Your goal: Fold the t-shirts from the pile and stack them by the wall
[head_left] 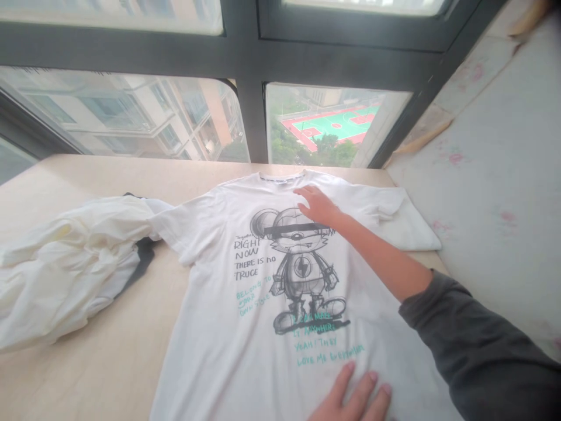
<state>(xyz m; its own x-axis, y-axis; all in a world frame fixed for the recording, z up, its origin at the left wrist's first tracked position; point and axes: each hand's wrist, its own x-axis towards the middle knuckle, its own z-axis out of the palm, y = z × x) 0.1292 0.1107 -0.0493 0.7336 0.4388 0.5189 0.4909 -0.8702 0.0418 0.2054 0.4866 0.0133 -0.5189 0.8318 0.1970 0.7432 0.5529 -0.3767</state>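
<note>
The white T-shirt (pixel 284 286) lies front up on the counter (pixel 144 333), collar (pixel 283 180) at the far edge, spread so both hands can reach its front. The right hand (pixel 319 209) is just below the collar, fingers loosely parted; contact is unclear. Well apart, the left hand (pixel 357 402), cut off by the view, lays spread fingers below the print (pixel 304 275), probably steadying the fabric. Crumpled clothes (pixel 79 263) occupy the counter's left side, apparently touching one sleeve, leaving the shirt room to lie flat.
</note>
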